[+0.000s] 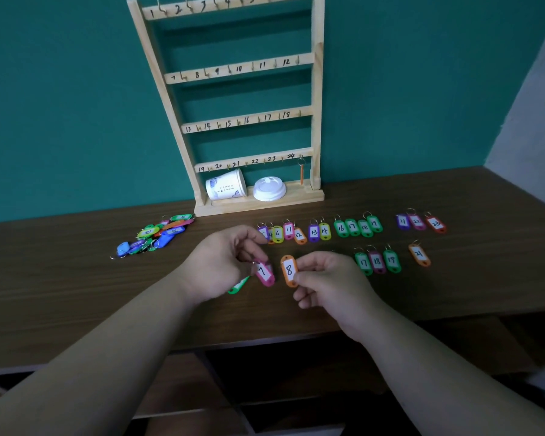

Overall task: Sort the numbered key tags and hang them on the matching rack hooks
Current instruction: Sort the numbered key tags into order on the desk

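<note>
A wooden rack (317, 99) with numbered hooks 1 to 24 stands against the green wall; one orange tag (301, 175) hangs at hook 24. My left hand (221, 262) pinches a pink tag marked 7 (264, 273) above the table. My right hand (328, 280) pinches an orange tag marked 8 (289, 270) right beside it. A green tag (238, 285) lies under my left hand. Sorted tags lie in a back row (324, 230) and a nearer row (377, 262). An unsorted heap of tags (156, 236) lies at the left.
A tipped paper cup (225, 185) and a white lid (269, 188) rest on the rack's base. The brown table (76, 294) runs wall to wall; its front edge is near my forearms. A white wall rises at the far right.
</note>
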